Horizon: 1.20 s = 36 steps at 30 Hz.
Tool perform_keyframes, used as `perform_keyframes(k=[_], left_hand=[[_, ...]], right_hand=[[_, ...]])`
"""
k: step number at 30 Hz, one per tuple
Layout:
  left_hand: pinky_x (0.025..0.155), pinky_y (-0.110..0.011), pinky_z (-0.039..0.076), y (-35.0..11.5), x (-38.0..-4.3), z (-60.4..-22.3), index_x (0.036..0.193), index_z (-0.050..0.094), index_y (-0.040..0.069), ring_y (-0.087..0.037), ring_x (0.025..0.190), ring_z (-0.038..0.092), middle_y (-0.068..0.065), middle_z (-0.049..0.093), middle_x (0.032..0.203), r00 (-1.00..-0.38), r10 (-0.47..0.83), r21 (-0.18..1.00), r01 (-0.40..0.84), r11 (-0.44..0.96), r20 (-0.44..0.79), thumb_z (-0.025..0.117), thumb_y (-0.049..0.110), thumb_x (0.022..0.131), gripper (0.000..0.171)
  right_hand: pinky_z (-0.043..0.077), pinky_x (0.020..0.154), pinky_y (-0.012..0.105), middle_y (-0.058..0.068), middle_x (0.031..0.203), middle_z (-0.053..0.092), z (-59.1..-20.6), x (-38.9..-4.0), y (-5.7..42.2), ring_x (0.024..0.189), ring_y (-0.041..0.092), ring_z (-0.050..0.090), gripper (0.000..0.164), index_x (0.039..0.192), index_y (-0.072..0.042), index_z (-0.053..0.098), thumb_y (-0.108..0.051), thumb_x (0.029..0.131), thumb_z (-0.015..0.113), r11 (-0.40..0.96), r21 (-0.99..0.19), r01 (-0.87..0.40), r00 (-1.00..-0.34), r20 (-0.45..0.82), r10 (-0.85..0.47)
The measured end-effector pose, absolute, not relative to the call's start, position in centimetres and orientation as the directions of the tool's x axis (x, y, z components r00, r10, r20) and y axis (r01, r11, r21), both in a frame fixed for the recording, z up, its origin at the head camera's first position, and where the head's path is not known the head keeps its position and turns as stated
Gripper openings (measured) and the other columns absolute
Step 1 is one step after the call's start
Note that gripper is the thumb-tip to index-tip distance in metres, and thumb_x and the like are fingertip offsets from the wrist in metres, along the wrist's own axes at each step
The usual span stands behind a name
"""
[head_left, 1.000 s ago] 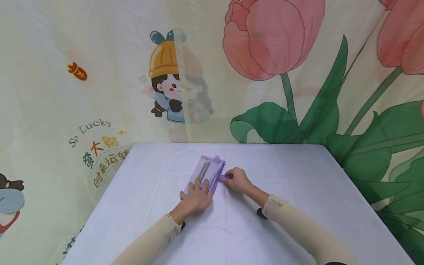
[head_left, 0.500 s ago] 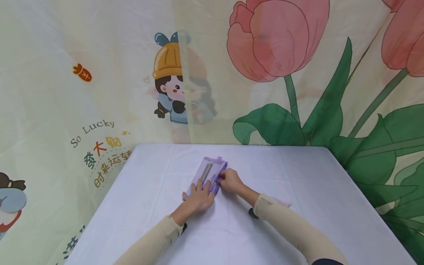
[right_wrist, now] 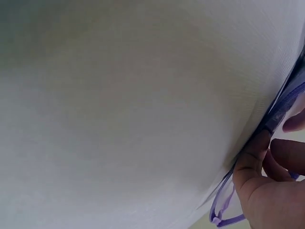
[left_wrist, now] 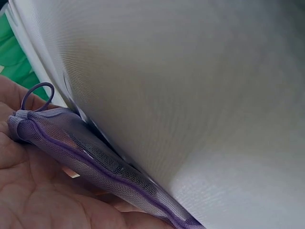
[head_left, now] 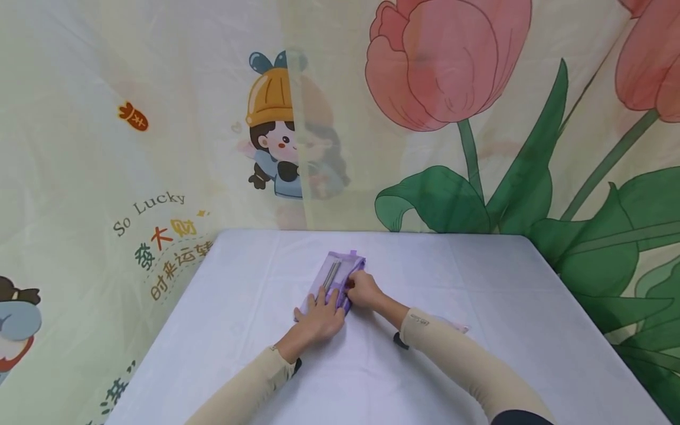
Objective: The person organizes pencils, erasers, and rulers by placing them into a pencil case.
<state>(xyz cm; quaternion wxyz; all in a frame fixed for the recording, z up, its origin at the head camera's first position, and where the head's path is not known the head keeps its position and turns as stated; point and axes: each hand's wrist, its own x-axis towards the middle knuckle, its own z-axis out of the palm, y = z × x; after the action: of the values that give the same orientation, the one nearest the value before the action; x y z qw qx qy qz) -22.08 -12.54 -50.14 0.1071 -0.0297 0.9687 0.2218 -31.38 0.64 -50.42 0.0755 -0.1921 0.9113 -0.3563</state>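
A flat purple mesh pencil case (head_left: 321,290) lies slanted on the white-covered table, with slim grey pens (head_left: 332,275) visible through its mesh. My left hand (head_left: 320,321) rests on the case's near end, fingers spread and pressing it down. The left wrist view shows the zip edge (left_wrist: 90,161) and a cord loop (left_wrist: 38,95). At the case's right long edge, my right hand (head_left: 365,291) has its fingertips in the side. Bent fingers and thumb pinch a small purple object (right_wrist: 294,175), mostly hidden. A purple loop (right_wrist: 228,219) hangs beside them.
A pale, partly hidden item (head_left: 458,326) lies on the white tablecloth (head_left: 425,265) behind the right sleeve. A printed curtain (head_left: 340,118) with tulips hangs at the table's far edge.
My right hand has moved left, from beside the case up to its edge; the purple object, earlier showing between case and fingers, is now mostly covered. My left hand stays on the case.
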Motion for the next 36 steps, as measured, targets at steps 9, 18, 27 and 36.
perform_keyframes(k=[9,18,27,36], left_hand=[[0.108,-0.080,0.009,-12.5,-22.0,-50.5,0.158,0.027,0.018,-0.046,0.150,0.013,-0.016,0.013,0.166,-0.975,-0.022,0.403,-0.111,0.908,-0.220,0.029,0.040,0.101,0.061],[0.106,-0.081,0.010,-12.9,-22.0,-50.8,0.157,0.029,0.017,-0.047,0.150,0.013,-0.017,0.014,0.165,-0.980,-0.006,0.395,-0.087,0.915,-0.200,0.031,0.040,0.101,0.060],[0.106,-0.081,0.008,-12.6,-22.1,-50.7,0.158,0.026,0.018,-0.047,0.150,0.012,-0.018,0.012,0.166,-0.979,0.016,0.409,-0.070,0.910,-0.203,0.029,0.039,0.100,0.061],[0.107,-0.081,0.006,-12.6,-22.1,-50.4,0.159,0.023,0.017,-0.047,0.151,0.008,-0.017,0.008,0.166,-0.971,0.020,0.394,-0.077,0.916,-0.237,0.027,0.039,0.101,0.062]], right_hand=[[0.057,0.079,0.033,0.013,0.103,0.073,-50.1,-30.2,2.5,0.087,0.020,0.067,0.028,0.116,0.000,0.070,-0.006,0.089,0.063,0.653,-0.638,-0.409,-0.869,0.055,-0.491],[0.042,0.108,0.054,0.023,0.136,0.058,-49.6,-29.5,7.4,0.129,0.040,0.053,0.048,0.132,0.001,0.060,-0.028,0.094,0.064,0.743,-0.397,-0.539,-0.839,0.167,-0.519],[0.021,0.111,0.073,0.029,0.163,0.007,-48.7,-28.8,14.7,0.143,0.055,0.022,0.090,0.158,-0.009,0.023,-0.056,0.091,0.061,0.862,-0.336,-0.380,-0.924,0.105,-0.367],[0.007,0.110,0.077,0.029,0.162,-0.010,-49.0,-28.6,19.9,0.146,0.055,0.009,0.100,0.160,-0.010,0.012,-0.069,0.089,0.052,0.893,-0.351,-0.282,-0.959,0.102,-0.263]])
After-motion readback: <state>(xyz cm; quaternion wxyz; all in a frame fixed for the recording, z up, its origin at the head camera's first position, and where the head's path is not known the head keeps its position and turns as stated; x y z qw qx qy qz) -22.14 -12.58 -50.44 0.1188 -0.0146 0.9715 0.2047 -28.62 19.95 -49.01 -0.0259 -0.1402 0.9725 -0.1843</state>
